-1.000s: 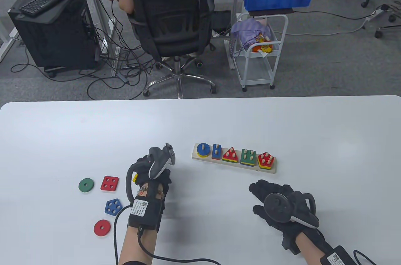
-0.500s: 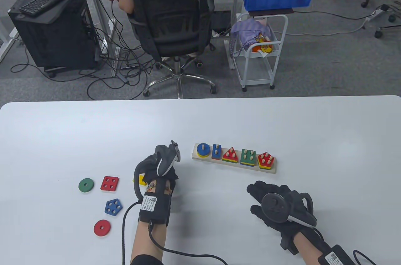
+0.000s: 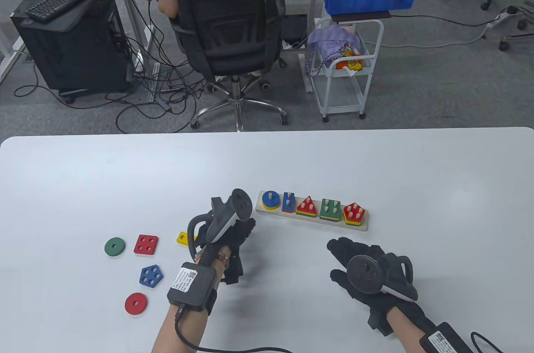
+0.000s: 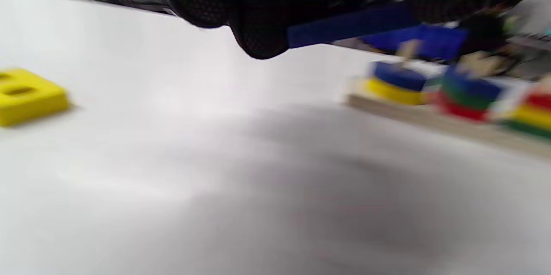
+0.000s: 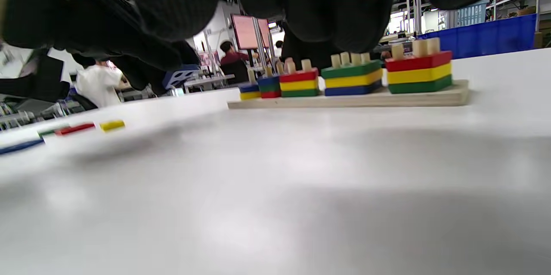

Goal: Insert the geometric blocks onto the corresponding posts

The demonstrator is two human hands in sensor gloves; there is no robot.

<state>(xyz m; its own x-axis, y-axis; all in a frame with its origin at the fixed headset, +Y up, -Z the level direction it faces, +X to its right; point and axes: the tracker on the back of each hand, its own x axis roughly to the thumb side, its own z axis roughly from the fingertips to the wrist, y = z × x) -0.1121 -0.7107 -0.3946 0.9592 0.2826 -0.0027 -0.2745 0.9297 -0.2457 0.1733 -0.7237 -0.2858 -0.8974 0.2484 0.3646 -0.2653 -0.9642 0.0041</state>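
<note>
Five loose blocks left: the yellow block [image 3: 182, 238] lies free, left hand [image 3: 227, 240] empty, right hand [image 3: 363, 269] relaxed.

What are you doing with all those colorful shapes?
A person in black gloves is stacking blocks on a wooden peg board. The left hand is up near the board's round-peg end; whether it holds anything can't be seen. The right hand rests open on the table. A yellow block, red square, blue pentagon and two discs wait.
</note>
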